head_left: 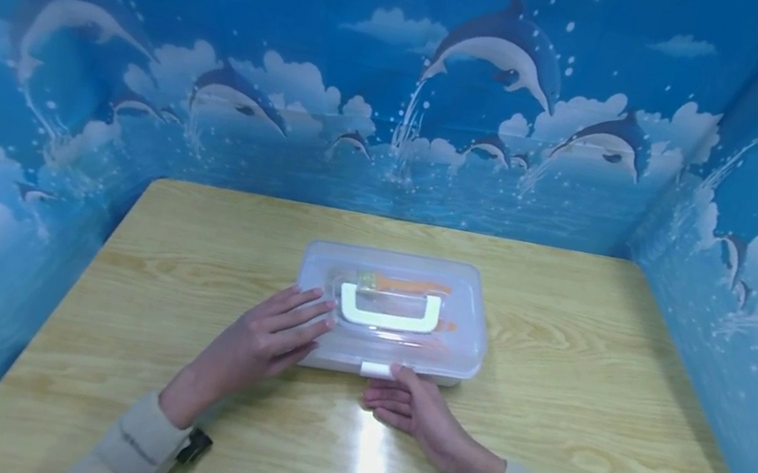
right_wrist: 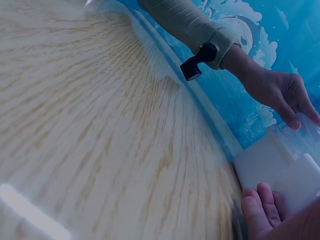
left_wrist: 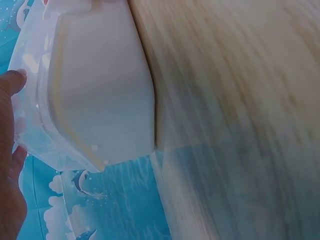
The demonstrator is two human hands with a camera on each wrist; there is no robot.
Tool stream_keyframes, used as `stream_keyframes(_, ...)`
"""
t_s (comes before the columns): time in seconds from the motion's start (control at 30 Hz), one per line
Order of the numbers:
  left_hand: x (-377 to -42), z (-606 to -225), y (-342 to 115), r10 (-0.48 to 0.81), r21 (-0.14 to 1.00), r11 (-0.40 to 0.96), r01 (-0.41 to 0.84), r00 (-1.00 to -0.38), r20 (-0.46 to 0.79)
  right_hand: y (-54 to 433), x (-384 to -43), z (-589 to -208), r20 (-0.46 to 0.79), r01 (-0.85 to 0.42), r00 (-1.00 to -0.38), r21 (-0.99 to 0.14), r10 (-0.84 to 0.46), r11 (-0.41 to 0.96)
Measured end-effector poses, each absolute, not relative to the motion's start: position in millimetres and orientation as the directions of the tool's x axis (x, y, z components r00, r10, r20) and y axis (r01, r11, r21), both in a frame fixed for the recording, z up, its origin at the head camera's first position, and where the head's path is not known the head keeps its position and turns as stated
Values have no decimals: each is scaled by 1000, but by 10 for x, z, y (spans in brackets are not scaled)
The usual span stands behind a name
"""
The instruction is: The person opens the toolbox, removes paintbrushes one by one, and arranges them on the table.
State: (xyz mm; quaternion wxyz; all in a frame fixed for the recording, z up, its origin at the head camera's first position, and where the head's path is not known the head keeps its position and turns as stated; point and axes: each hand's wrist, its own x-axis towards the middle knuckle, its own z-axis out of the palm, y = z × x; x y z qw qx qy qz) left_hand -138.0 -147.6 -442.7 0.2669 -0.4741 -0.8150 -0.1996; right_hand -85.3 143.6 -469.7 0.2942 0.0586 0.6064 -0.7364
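While a white-handled box (head_left: 412, 351) is sitting toward the far edge of the surface (head_left: 196, 238) in the head view, the left hand (head_left: 260, 338), fingers nearly straight, is touching its clear lid (head_left: 465, 311), the right hand (head_left: 428, 423) its latch (head_left: 374, 370) by thumb. The left wrist view is showing a whitish wall (left_wrist: 105, 90); the right, loosely extended fingers (right_wrist: 255, 215).

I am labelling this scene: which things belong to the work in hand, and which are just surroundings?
Apparently in the work:
clear-lidded plastic case
white latch
left hand
right hand
perhaps the orange contents

Surroundings:
wooden table
dolphin-print backdrop
wrist cameras
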Motion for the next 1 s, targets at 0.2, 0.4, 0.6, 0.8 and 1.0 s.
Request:
stream_keyframes(0.2,-1371,-4433,-1475,666,85,472,878,-418,618,1453,-850,-4712,-451,512,-813,-855,-368,-86)
stream_keyframes(0.4,-1366,-4418,-1478,666,90,472,877,-422,615,1455,-847,-4711,-447,509,-813,-857,-373,-82)
stream_keyframes(0.6,-1370,-4411,-1477,669,89,475,876,-424,611,1465,-835,-4658,-418,482,-821,-873,-388,-80)
stream_keyframes(0.8,-1376,-4409,-1475,672,83,475,876,-422,609,1486,-824,-4638,-389,456,-824,-887,-412,-75)
stream_keyframes(1.0,-1369,-4410,-1475,672,81,476,875,-422,609,1512,-824,-4653,-357,418,-829,-907,-431,-53)
